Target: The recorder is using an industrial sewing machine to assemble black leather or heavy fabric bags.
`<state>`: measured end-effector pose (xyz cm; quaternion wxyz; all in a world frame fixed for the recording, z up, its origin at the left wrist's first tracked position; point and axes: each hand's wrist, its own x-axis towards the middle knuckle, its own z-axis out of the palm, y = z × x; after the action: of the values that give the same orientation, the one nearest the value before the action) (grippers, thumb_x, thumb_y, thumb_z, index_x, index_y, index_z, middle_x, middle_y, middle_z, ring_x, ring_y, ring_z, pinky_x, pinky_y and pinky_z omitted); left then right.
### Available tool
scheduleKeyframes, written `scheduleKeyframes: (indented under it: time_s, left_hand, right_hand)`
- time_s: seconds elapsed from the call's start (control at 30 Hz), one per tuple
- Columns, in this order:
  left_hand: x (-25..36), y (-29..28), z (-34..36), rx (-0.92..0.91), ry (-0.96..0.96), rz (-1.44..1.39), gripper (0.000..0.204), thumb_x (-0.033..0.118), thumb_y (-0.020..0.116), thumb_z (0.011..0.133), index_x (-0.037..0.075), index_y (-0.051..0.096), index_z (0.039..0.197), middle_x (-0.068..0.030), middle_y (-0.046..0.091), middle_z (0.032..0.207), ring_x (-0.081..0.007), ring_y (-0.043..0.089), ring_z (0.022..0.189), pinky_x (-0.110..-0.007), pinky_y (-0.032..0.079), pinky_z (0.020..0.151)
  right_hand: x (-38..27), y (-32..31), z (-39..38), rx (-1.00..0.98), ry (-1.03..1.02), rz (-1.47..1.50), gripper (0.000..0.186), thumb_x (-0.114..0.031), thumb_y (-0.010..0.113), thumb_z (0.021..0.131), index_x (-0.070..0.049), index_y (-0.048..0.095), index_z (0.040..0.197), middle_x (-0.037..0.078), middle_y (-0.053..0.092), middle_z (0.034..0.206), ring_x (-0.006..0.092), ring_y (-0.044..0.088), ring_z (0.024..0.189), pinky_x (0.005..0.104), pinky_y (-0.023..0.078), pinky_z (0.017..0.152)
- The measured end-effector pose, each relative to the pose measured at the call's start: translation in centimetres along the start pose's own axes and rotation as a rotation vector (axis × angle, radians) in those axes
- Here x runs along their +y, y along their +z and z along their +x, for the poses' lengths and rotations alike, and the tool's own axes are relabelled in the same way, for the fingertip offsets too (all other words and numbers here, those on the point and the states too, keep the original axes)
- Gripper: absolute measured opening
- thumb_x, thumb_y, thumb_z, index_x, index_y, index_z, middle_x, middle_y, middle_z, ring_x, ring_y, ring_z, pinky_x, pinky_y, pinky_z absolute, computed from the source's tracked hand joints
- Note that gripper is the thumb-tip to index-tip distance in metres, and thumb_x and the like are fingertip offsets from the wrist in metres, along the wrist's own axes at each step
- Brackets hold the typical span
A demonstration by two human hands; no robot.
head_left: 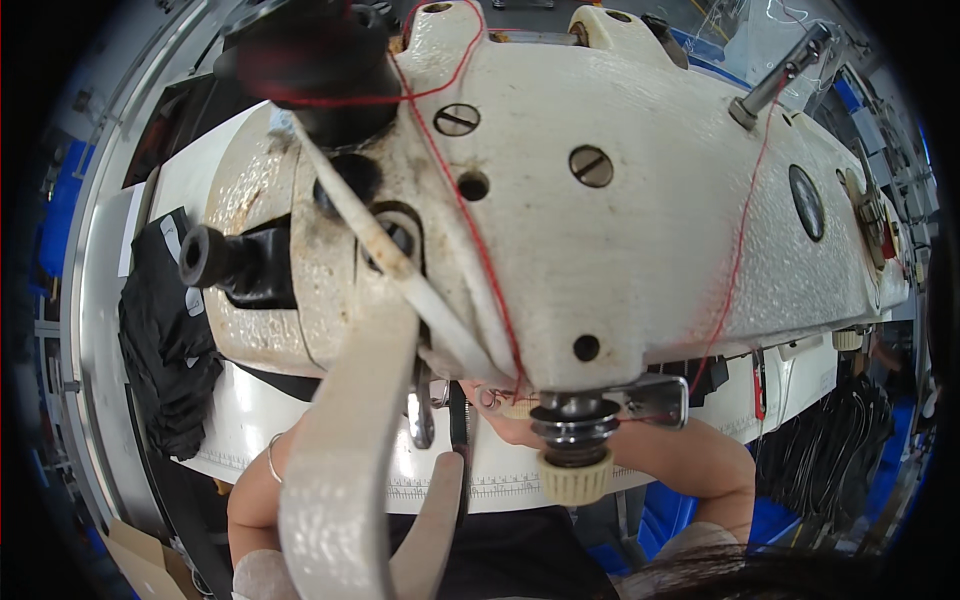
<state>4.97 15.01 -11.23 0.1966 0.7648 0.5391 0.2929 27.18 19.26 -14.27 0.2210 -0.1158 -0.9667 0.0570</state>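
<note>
A white sewing machine head (pixel 650 200) fills most of the view and covers much of my hands. From the lower right my right arm bends inward, and part of my right hand (pixel 510 425) shows below the machine, beside the metal presser bar parts (pixel 420 415). Its fingertips look curled together; what they hold, if anything, is hidden. My left forearm (pixel 258 500), with a thin bracelet (pixel 273 458) at the wrist, rises on the left; that hand is hidden behind the machine. Red thread (pixel 465 215) runs over the casing toward the tension discs (pixel 575 425).
A pale curved lever (pixel 345 480) stands in front of the white table (pixel 235 410), whose near edge carries a ruler strip (pixel 490 488). Black fabric pieces (pixel 165 340) lie at left; more dark fabric (pixel 825 460) hangs at right. A cardboard box (pixel 150 560) sits lower left.
</note>
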Motion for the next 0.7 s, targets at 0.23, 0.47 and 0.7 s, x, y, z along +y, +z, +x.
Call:
scheduleKeyframes:
  time_s: [0.23,0.47,0.7]
  left_hand:
    - [0.3,0.2,0.1,-0.002,0.084,0.109,0.017,-0.004,0.062,0.066,0.001,0.061,0.082,-0.0143,0.061,0.073,-0.0265,0.059,0.059,-0.037,0.048,0.053]
    - [0.4,0.6,0.2,0.036,0.21,0.252,0.021,-0.002,0.062,0.064,0.002,0.061,0.084,-0.0129,0.06,0.074,-0.0264,0.057,0.058,-0.037,0.047,0.052]
    - [0.3,0.9,-0.3,0.004,0.218,0.235,0.034,0.004,0.064,0.06,0.003,0.063,0.093,-0.0112,0.06,0.08,-0.0271,0.056,0.064,-0.038,0.047,0.056]
  right_hand:
    - [0.0,0.1,-0.2,-0.035,-0.003,0.056,0.012,-0.012,0.064,0.055,-0.005,0.055,0.055,0.016,0.064,0.094,0.0217,0.062,0.083,0.0291,0.055,0.056]
    - [0.1,0.2,-0.1,-0.001,-0.029,-0.011,0.012,-0.013,0.064,0.055,-0.006,0.053,0.053,0.012,0.062,0.086,0.0213,0.059,0.083,0.0273,0.053,0.056]
    - [0.3,2.9,-0.6,0.035,-0.13,-0.141,0.01,-0.014,0.063,0.055,-0.008,0.055,0.052,0.008,0.061,0.079,0.0209,0.057,0.083,0.0277,0.052,0.055]
